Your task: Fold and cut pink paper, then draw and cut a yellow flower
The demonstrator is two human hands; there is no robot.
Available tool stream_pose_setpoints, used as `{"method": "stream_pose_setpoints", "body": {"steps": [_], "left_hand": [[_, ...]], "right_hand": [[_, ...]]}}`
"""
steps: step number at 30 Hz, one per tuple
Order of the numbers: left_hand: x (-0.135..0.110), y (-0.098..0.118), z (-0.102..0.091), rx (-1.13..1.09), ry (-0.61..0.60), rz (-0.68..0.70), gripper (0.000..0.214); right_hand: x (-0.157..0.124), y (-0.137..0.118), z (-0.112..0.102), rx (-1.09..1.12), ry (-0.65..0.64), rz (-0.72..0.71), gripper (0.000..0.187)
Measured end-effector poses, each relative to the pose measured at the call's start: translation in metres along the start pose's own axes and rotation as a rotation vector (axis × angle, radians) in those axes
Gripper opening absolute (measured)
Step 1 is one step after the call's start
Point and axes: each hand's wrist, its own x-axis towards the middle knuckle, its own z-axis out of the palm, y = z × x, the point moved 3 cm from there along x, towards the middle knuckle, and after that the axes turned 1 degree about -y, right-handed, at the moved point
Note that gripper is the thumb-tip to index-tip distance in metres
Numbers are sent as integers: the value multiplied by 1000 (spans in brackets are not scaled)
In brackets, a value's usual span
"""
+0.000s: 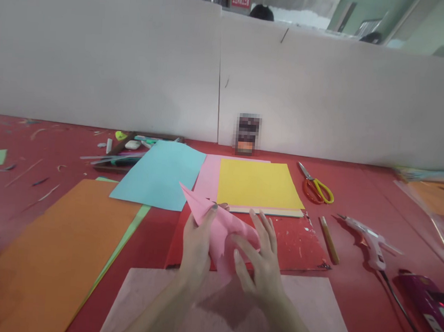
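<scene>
Pale pink sheet (130, 305) nearest. Folded pink paper (221, 236) held up above it and the red board (288, 245): left hand (196, 247) pinches it; right hand (264, 269), fingers spread, touches its right side. Beyond: yellow paper (260, 186), light-blue sheet (165, 175), scissors (310, 180).

Between the left hand (198, 239) and the right hand (265, 261), a folded paper sheet (221, 231) is hovering over a flat board (296, 243), with a broad sheet (303, 311) lying before the board and a paper stack (260, 183) lying at its back edge. Left of that stack, a slanting sheet (161, 175) is overlapping a tray (107, 168), and large sheets (59, 246) are lying nearer, farther left. On the right, scissors (322, 191) are lying behind a slim stick (329, 241), a glue gun (370, 240) is lying beyond the stick, and a partition (324, 92) is standing behind everything.
</scene>
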Motion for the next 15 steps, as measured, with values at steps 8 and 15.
{"method": "stream_pose_setpoints", "body": {"steps": [8,15], "left_hand": [[0,1,-1,1,-9,-4,40],[0,3,1,10,0,4,42]], "right_hand": [[2,-1,1,-2,-30,-14,28],[2,-1,2,41,-56,4,20]]}}
